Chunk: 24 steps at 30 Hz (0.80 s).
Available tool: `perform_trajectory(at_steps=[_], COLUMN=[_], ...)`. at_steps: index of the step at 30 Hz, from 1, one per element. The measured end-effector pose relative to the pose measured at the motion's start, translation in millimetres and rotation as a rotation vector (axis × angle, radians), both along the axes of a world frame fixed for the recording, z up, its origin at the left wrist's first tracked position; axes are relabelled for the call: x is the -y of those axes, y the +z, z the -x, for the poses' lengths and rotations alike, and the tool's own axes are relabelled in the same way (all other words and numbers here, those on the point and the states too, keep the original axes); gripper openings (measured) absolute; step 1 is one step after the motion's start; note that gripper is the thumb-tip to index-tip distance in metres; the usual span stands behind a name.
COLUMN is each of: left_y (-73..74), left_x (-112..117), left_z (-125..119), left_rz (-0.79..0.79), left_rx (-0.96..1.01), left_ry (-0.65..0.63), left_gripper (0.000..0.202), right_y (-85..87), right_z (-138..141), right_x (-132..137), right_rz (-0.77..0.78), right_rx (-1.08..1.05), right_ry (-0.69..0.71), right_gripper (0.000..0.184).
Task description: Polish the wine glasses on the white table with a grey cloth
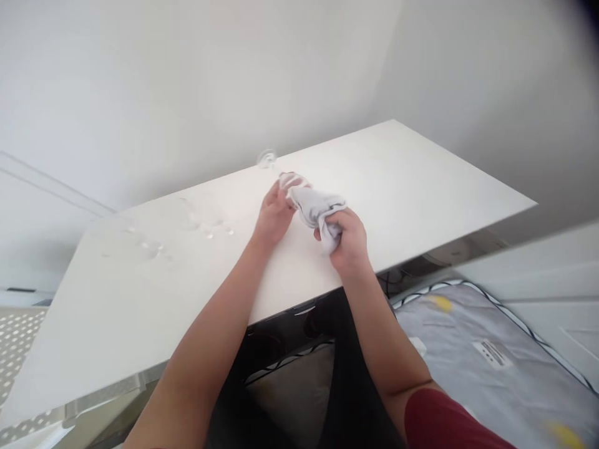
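Note:
A clear stemmed glass (pixel 267 158) is tilted over the white tabletop, its round foot pointing away to the upper left. My left hand (pixel 275 215) has its fingers wrapped round the bowl. A pale grey-white cloth (pixel 316 204) is bunched against the bowl's mouth; whether part of it is inside the glass I cannot tell for sure. My right hand (pixel 347 240) grips the loose end of the cloth, thumb and fingers closed on it.
The white table (pixel 397 181) stands against a pale wall. Faint transparent glassware (pixel 152 248) rests on its left part, outlines hard to make out. Below on the right lies a grey padded mat (pixel 468 349) with a label. A dotted surface (pixel 19 340) shows at far left.

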State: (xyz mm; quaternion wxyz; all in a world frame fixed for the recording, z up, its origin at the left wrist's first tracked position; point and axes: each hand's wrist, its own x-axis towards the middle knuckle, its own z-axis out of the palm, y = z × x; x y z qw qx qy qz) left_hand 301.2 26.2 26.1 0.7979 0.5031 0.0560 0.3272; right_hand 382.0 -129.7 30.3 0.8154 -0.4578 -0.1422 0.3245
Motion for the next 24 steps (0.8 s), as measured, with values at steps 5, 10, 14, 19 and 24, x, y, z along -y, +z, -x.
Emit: perform_trajectory(at_steps=[5, 10, 14, 19, 24], left_y=[-6.1, -4.6, -4.1, -1.5, -1.1], left_x=[-6.2, -1.3, 1.7, 7.8, 9.4], left_z=[-3.2, 0.3, 1.3, -2.3, -3.8], left_rz=[0.027, -0.06, -0.09, -0.099, -0.213], left_rx=[-0.049, -0.109, -0.111, -0.157, -0.146], left_ry=[0.104, -0.067, -0.167, -0.181, -0.198], left_gripper=[0.051, 0.058, 0.054, 0.048, 0.039], right_y=[-1.2, 10.4, 12.6, 3.7, 1.8], right_z=[-7.5, 1.7, 4.5, -2.4, -19.5], right_x=[1.4, 3.5, 4.7, 0.2, 2.2], right_rz=[-0.018, 0.015, 0.045, 0.067, 0.094], right_rx=[0.43, 1.041, 1.065, 0.583, 0.18], right_ry=[-0.36, -0.208, -0.22, -0.247, -0.039], right_gripper=[0.013, 0.04, 0.037, 0.039, 0.049])
